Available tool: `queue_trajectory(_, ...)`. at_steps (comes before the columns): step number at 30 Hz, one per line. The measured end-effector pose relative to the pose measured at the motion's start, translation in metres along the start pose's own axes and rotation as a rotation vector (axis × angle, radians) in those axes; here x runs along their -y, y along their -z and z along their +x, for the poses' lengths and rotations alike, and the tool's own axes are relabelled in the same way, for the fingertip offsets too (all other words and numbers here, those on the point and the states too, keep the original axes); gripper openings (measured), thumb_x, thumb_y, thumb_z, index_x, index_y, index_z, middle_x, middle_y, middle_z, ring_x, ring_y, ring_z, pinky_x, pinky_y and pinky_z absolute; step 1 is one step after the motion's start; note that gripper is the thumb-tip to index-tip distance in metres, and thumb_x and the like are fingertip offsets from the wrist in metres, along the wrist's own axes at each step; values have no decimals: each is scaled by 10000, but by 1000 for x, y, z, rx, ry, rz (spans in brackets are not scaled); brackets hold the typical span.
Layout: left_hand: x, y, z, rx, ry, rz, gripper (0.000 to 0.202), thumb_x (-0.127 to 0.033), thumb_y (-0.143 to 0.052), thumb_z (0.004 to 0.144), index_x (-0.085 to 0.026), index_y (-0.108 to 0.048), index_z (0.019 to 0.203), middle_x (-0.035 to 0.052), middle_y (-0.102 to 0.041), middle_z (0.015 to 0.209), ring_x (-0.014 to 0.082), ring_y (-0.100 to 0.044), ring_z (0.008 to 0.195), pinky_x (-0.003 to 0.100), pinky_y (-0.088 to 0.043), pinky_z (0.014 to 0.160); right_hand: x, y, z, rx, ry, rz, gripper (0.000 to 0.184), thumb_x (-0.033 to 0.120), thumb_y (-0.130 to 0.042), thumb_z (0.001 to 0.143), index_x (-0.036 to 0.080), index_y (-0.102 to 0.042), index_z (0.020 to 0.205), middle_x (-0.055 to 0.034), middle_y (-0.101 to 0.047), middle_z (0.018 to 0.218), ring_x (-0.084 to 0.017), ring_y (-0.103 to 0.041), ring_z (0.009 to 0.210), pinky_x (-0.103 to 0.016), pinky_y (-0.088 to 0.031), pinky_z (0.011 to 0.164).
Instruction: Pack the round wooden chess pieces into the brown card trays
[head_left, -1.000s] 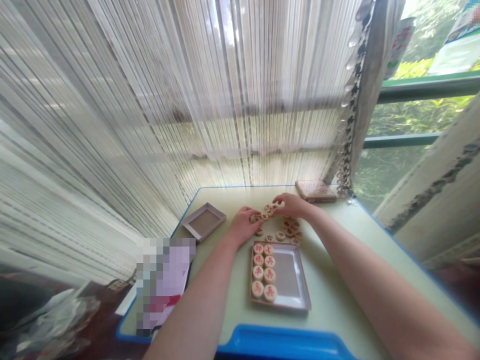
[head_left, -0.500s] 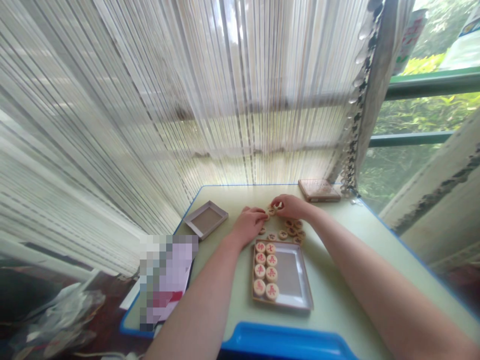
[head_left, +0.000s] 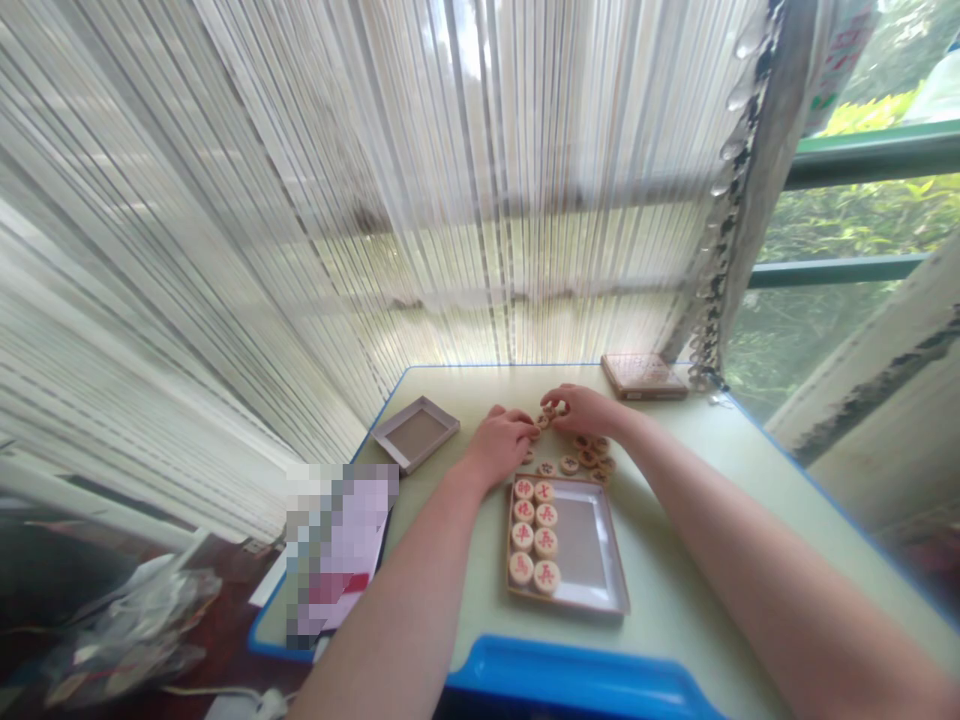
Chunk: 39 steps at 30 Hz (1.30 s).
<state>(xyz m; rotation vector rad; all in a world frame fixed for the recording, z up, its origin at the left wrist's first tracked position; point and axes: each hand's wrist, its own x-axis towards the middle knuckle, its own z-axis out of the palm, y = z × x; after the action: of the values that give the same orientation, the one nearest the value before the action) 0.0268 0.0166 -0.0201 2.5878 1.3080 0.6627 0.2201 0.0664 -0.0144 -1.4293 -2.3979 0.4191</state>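
Round wooden Chinese chess pieces point(head_left: 568, 464) lie loose on the table beyond an open box tray point(head_left: 616, 560). My left hand point(head_left: 504, 440) rests palm down at the left of the loose pieces, its fingertips closed on a piece point(head_left: 535, 432). From the other side, my right hand point(head_left: 581, 408) curls its fingers round a piece point(head_left: 550, 411) at the far end of the group; its grip is partly hidden. Inside the tray, red-marked pieces point(head_left: 546, 543) stand in two columns along the left side, characters up.
An upturned box lid point(head_left: 417, 436) lies at the table's left edge. A flat brown box point(head_left: 643, 377) is at the far right corner. Papers point(head_left: 349, 560), partly blurred out, lie at left. A blue chair back or ledge point(head_left: 585, 665) borders the near edge; a string curtain point(head_left: 465, 200) hangs behind.
The view has shifted slightly. My right fingers have spread a little over the far pieces, and more of those pieces show between my hands. My left hand stays almost in place.
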Motion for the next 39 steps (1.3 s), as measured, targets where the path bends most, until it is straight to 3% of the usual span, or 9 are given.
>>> queue_trajectory(7, -3, 2, -1, -27, 26, 43, 307, -170, -446, 789, -215, -672, 991, 54, -632, 946, 205, -477, 900, 335, -399, 854, 2, 1, -1, 19, -15, -14, 375, 204, -581, 646, 210, -631, 1018, -59, -609, 945, -167, -565, 804, -251, -436, 735)
queue_trajectory(10, -3, 3, 0, -77, 43, 31, 308, -161, -445, 790, -203, -669, 997, 63, -630, 924, 207, -475, 905, 336, -403, 857, 6, 1, -1, -2, 75, -57, 405, 261, -591, 673, 231, -618, 1076, -76, -579, 1061, -211, -524, 954, -306, -392, 859)
queue_trajectory(13, -3, 4, 0, -39, 42, 24, 286, -176, -441, 799, -222, -704, 902, 45, -638, 922, 196, -476, 896, 325, -406, 862, 9, 0, 0, 6, 152, -104, 281, 345, -566, 720, 239, -677, 956, -70, -594, 1047, -232, -498, 990, -352, -341, 920)
queue_trajectory(19, -5, 5, -1, 27, 20, 118, 300, -206, -424, 811, -235, -706, 907, 27, -654, 934, 184, -486, 863, 319, -421, 836, 5, -5, 1, -34, 88, -123, 288, 397, -610, 672, 205, -683, 874, -88, -596, 996, -240, -496, 949, -359, -359, 895)
queue_trajectory(23, -4, 5, -1, -11, 24, 138, 301, -174, -427, 804, -227, -701, 915, 32, -655, 919, 182, -491, 865, 309, -432, 829, 6, -4, 0, -1, 90, -100, 362, 359, -609, 669, 237, -642, 1008, -68, -573, 1084, -245, -483, 988, -365, -353, 907)
queue_trajectory(27, -3, 5, -1, -61, 47, 124, 298, -141, -438, 788, -203, -692, 931, 35, -650, 921, 179, -494, 897, 298, -431, 860, 10, -3, 0, 41, 116, -90, 273, 361, -566, 709, 225, -672, 921, -62, -602, 1006, -236, -491, 987, -353, -342, 919)
queue_trajectory(32, 2, 2, 0, -71, 95, 113, 347, -86, -437, 754, -185, -655, 1006, 34, -632, 1026, 173, -495, 966, 295, -419, 900, 8, -1, -1, 64, 99, -100, 352, 441, -614, 661, 197, -669, 908, -82, -595, 992, -250, -485, 987, -358, -356, 911)
queue_trajectory(39, 8, -2, 1, -65, 127, 75, 386, -24, -405, 733, -176, -647, 992, 36, -647, 1002, 163, -514, 980, 287, -413, 916, 7, 6, -2, 124, 76, -50, 269, 266, -598, 650, 220, -681, 902, -60, -601, 1011, -230, -508, 993, -312, -381, 905)
